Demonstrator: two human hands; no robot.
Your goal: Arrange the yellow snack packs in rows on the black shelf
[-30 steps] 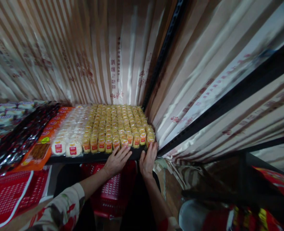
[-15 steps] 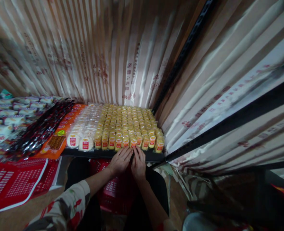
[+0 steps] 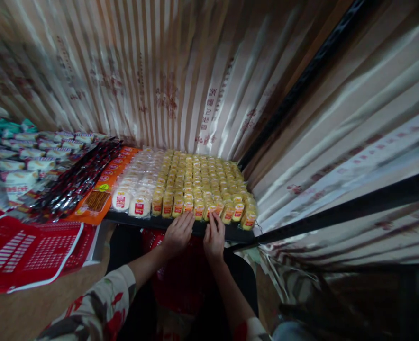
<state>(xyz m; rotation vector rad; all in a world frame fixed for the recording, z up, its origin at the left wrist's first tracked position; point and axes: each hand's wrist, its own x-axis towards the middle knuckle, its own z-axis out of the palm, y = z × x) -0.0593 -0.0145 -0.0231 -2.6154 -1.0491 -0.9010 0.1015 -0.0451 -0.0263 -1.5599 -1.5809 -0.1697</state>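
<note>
Several rows of small yellow wrapped cakes (image 3: pixel 198 175) with red-and-white labels stand on a black shelf (image 3: pixel 236 232). My left hand (image 3: pixel 178 234) lies at the front edge, fingers stretched and lying together, tips against the lower fronts of the middle packs. To its right, the fingers of my right hand (image 3: pixel 214 238) reach forward, slightly bent, tips at the front of another pack. A gap separates the two hands. Neither hand visibly grips a pack, though the fingers cover parts of the labels. Round white wrapped cakes (image 3: pixel 138 206) sit in rows left of the yellow ones.
Left along the shelf lie an orange snack bag (image 3: pixel 95 201), dark shiny packets (image 3: pixel 77 180) and white packs (image 3: pixel 40 163). Red baskets (image 3: pixel 31 251) stand below at left. A printed curtain (image 3: pixel 141 71) hangs behind. Black metal bars (image 3: pixel 323 213) cross the right side.
My left hand has slid left along the pack fronts, away from my right hand, which stays at about the same packs. The view has shifted, so the goods appear farther right.
</note>
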